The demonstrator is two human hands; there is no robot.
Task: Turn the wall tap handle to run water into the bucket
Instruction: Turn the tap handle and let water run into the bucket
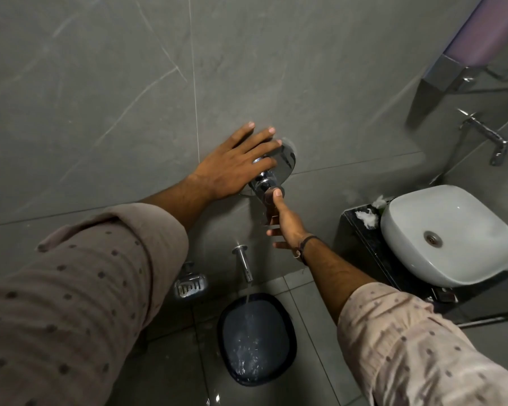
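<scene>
A chrome wall tap handle (266,184) sticks out of a round chrome plate (286,156) on the grey tiled wall. My left hand (232,162) lies flat and spread against the wall, its fingers over the plate. My right hand (285,221) reaches up from below, thumb on the handle's end and fingers curled under it. Below, a chrome spout (244,263) pours a stream of water into a dark blue bucket (257,338) on the floor, where it splashes.
A chrome soap dish (189,284) hangs on the wall left of the spout. A white basin (452,234) sits on a dark counter (361,230) to the right, with a second wall tap (487,136) above it. Crumpled white tissue (367,218) lies beside the basin.
</scene>
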